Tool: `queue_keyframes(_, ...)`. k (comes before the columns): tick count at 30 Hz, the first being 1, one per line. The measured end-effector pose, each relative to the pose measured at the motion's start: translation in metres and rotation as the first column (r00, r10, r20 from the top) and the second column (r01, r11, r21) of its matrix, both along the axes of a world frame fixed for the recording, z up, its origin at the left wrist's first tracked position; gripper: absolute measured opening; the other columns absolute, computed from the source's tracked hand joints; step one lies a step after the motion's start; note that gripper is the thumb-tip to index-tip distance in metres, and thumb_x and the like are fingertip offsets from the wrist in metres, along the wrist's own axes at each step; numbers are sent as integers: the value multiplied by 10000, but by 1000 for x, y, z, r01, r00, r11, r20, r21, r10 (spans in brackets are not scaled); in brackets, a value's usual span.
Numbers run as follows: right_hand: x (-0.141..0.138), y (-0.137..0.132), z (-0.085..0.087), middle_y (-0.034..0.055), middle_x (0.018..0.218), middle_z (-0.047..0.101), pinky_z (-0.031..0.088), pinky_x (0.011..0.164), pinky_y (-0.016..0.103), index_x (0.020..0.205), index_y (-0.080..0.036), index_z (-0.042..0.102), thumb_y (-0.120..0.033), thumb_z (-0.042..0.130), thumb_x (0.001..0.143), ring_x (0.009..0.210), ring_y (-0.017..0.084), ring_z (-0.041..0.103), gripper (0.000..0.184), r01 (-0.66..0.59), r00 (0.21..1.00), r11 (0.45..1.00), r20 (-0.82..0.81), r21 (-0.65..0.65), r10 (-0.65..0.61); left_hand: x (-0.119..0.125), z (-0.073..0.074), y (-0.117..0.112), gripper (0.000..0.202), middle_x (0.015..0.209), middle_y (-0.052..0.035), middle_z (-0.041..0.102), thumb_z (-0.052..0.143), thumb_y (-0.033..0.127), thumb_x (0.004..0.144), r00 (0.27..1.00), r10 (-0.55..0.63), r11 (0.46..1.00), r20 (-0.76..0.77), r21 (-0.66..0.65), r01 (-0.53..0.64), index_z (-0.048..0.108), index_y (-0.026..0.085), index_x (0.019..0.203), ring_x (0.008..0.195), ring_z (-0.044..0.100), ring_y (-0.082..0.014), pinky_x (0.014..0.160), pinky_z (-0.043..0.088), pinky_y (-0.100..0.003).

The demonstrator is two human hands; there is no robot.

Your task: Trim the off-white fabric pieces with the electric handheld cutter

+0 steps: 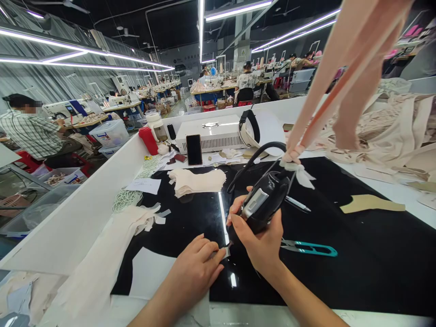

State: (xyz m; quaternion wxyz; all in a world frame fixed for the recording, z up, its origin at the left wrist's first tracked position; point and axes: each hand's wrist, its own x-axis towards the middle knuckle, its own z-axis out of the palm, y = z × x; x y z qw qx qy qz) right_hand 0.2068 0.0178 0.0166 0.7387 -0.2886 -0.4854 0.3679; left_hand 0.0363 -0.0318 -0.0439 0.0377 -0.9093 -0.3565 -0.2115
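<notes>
My right hand [262,240] is wrapped around a black handheld power tool [264,200] with a silver plate on its side. The tool tilts, its lower end near the black work surface [190,222]. Pinkish fabric strips [304,118] are knotted to its top and stretch upward; a thick black cable [252,156] loops off it. Just left of the tool's lower end, my left hand [200,263] lies low with fingers together, pressing a small pale piece [226,252] onto the surface. Thread snips [313,249] with a teal handle lie right of my right hand.
A stack of cream fabric pieces [197,181] lies ahead, with a phone [194,150] and a white box [211,131] behind. Long cream pieces [102,254] lie at left beside white paper [150,272]. A pen [298,203], a tan template [373,203] and heaped fabric [391,118] are at right.
</notes>
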Motion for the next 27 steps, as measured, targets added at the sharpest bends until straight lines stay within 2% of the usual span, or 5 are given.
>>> queue_keyframes(5,0,0,-2,-77,797,692,611,559,253,1071,-273,532,-152,772,779,551,109,665,397,2,1000,1000,7,-17,-2,0,1,0,271,1077,-76,686,465,199,1098,1000,5,1000,5,7,-5,664,131,1269,972,667,-221,1047,588,-494)
queue_keyframes(10,0,0,-6,-60,784,672,593,560,261,1069,-265,564,-194,762,820,574,113,644,326,43,998,998,42,-37,-42,0,2,0,265,1075,-78,687,470,196,1097,1000,6,1000,-9,15,-6,661,128,1268,971,668,-216,1046,588,-477)
queue_keyframes(15,2,-6,-1,-64,787,677,596,561,251,1096,-274,565,-157,763,794,585,114,656,379,3,1000,999,-17,-44,-4,-1,0,1,251,1061,-77,678,506,188,1080,1000,1,1000,-23,22,0,663,130,1267,962,668,-216,1049,584,-475)
queue_keyframes(21,2,-11,-3,-56,791,681,603,564,274,1062,-290,560,-178,761,799,579,128,661,349,3,1000,998,23,-64,-2,0,0,1,264,1072,-82,676,533,179,1064,1000,-1,1000,-22,-5,1,651,118,1293,989,670,-236,1054,583,-499)
queue_keyframes(27,5,-11,-4,-48,789,681,605,555,281,1064,-284,568,-198,778,806,581,133,656,343,11,1000,997,30,-71,-9,-5,6,-2,277,1106,-85,685,516,169,1072,1000,-3,996,7,-85,4,634,144,1322,1005,676,-229,1089,560,-520)
